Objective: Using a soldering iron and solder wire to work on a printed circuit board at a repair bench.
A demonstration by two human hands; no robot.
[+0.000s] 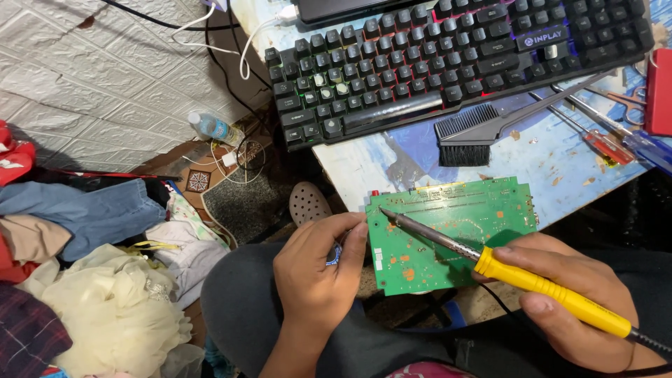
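Head view, hands (318, 269) gripping circuit board (455, 234), soldering iron (518, 276)

- keyboard (455, 59) sits at the back of the table (560, 168), brush (483, 133) just in front of it
- screwdrivers (602, 133) right of the brush
- circuit board (451, 234) at the near table edge, between both hands
- clothes pile (91, 266) on the floor, far left

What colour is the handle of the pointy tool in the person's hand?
Yellow. The soldering iron's handle, held in the right hand, shows best in the head view.
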